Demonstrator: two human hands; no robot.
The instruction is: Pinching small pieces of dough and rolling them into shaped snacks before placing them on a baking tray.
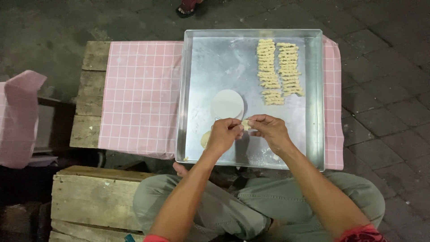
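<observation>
Pale, cream-coloured dough, a small twisted piece, sits pinched between the fingertips of both hands above the near half of a shallow rectangular metal tray. Left hand: fingers curled, thumb and forefinger closed on the piece's left end. Right hand: fingers bent, tips closed on the right end, touching the left hand's fingertips. Just beyond the left hand, a thin round white dough disc lies flat on the tray; a second, yellowish disc shows partly under the left wrist. Well beyond the right hand, two neat columns of finished twisted dough sticks lie side by side. Tray rests on a pink checked cloth over a weathered wooden pallet. Person seated cross-legged, grey-green trousers nearest the camera.
</observation>
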